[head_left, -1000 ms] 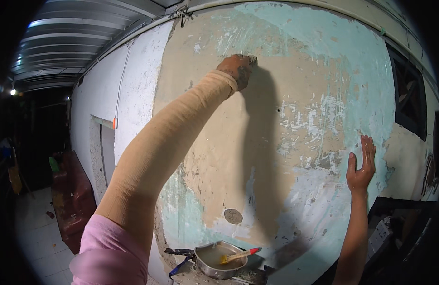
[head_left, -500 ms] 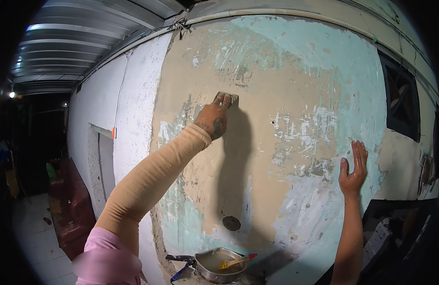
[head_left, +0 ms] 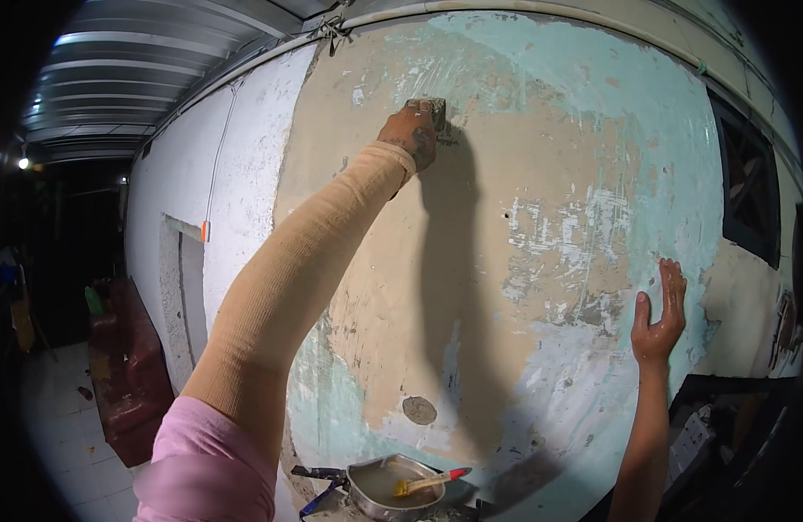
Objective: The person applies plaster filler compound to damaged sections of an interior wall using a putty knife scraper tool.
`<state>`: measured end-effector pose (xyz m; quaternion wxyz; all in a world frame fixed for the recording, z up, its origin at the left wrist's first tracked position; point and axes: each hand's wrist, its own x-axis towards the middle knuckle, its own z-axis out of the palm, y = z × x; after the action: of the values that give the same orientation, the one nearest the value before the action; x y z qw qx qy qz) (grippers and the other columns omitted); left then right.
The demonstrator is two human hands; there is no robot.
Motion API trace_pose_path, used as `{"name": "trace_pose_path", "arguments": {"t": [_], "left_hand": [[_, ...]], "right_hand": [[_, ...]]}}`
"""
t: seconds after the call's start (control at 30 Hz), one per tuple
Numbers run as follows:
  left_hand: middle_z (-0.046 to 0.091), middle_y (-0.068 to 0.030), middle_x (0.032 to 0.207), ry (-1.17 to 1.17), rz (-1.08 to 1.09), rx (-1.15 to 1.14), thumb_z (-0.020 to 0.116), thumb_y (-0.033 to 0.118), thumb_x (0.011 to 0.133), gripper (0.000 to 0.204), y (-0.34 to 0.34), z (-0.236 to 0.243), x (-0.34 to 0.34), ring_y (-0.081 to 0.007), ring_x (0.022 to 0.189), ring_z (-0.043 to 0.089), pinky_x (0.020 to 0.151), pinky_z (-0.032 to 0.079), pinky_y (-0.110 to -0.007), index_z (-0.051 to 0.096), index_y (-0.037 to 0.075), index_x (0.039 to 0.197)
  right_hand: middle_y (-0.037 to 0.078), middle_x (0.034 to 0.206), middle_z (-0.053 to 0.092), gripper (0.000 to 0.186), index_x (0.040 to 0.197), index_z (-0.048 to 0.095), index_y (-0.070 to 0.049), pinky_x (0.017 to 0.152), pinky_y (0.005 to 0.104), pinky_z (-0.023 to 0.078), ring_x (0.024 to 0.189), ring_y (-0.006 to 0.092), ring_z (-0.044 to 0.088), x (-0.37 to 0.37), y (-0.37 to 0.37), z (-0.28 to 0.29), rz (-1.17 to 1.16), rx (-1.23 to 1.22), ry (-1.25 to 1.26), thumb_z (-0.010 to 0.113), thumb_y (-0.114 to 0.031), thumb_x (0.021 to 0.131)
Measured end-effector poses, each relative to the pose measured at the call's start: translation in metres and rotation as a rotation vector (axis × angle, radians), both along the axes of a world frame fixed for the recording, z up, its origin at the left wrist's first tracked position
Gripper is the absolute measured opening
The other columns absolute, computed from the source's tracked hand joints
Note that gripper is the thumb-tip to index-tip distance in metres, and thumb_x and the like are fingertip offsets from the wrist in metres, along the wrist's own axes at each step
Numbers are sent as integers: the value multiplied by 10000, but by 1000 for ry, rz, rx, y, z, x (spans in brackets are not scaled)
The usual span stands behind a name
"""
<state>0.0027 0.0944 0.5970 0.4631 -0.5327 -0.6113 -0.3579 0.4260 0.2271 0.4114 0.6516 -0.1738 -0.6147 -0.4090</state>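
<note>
My left hand [head_left: 410, 135], below a tan sleeve, is closed on a flat grey block [head_left: 433, 111] pressed to the upper part of a peeling wall [head_left: 384, 235] of beige, pale green and white patches. My right hand [head_left: 659, 317] is open, fingers stretched upward against the green paint at the right. Low in front of the wall sits a steel pan [head_left: 375, 496] of cloudy liquid, with a red-tipped brush [head_left: 432, 478] in it and dark-handled tools [head_left: 319, 478] at its left.
A white wall with a doorway [head_left: 191, 287] runs back on the left, beside a maroon sofa [head_left: 127, 374] on a tiled floor [head_left: 71, 444]. A pipe [head_left: 488, 7] runs along the top. A dark window [head_left: 745, 178] and a dark opening [head_left: 714, 418] are at the right.
My left hand moved down the wall with the block, then back up, slightly left of its first position. My right hand stays against the wall.
</note>
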Motion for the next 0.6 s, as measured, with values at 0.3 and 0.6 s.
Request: {"name": "trace_pose_path", "arguments": {"t": [0.3, 0.6], "left_hand": [[399, -423, 1380, 215, -122, -36, 501, 31, 759, 749, 5, -139, -22, -479, 925, 654, 793, 574, -487, 285, -120, 1460], [549, -345, 1259, 151, 9, -76, 503, 42, 780, 625, -22, -78, -3, -449, 994, 648, 893, 542, -468, 430, -63, 1391]], "right_hand": [[177, 1383, 565, 476, 1373, 528, 11, 1153, 511, 280, 1357, 379, 453, 4, 1, 3, 39, 14, 12, 567, -129, 919], [182, 1376, 571, 460, 1361, 522, 31, 1131, 522, 314, 1355, 407, 450, 2, 1, 1, 68, 41, -21, 571, -112, 927]]}}
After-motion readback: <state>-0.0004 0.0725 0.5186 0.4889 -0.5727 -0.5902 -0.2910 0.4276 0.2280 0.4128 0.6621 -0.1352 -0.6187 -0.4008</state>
